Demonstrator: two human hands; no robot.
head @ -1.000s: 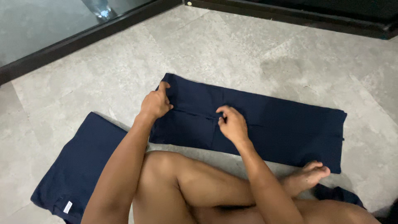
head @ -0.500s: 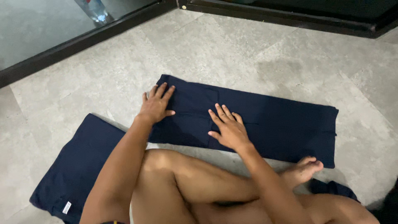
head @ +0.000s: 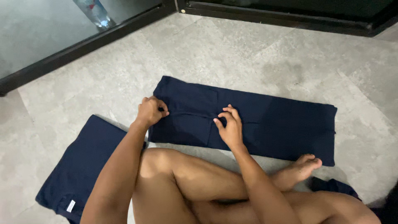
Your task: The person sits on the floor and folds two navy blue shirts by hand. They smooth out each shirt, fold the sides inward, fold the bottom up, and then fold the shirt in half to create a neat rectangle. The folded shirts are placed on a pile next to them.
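Note:
A dark navy garment (head: 273,124) lies folded into a long flat strip on the grey tiled floor in front of me. My left hand (head: 150,111) pinches its left edge, fingers curled on the cloth. My right hand (head: 230,126) rests on the garment's middle with fingers bent, nipping the fabric at a fold line. A second navy garment (head: 78,166) with a small white tag lies flat at the lower left, beside my left arm.
My crossed bare legs (head: 199,182) fill the lower middle, one foot (head: 300,170) touching the garment's near edge. More navy cloth (head: 336,186) shows under my right leg. A black door frame (head: 83,45) with glass and a plastic bottle (head: 94,11) run along the back.
Both hands lay flat and spread on the garment half a second ago; now their fingers have curled and pinch the cloth. The garment stays in place.

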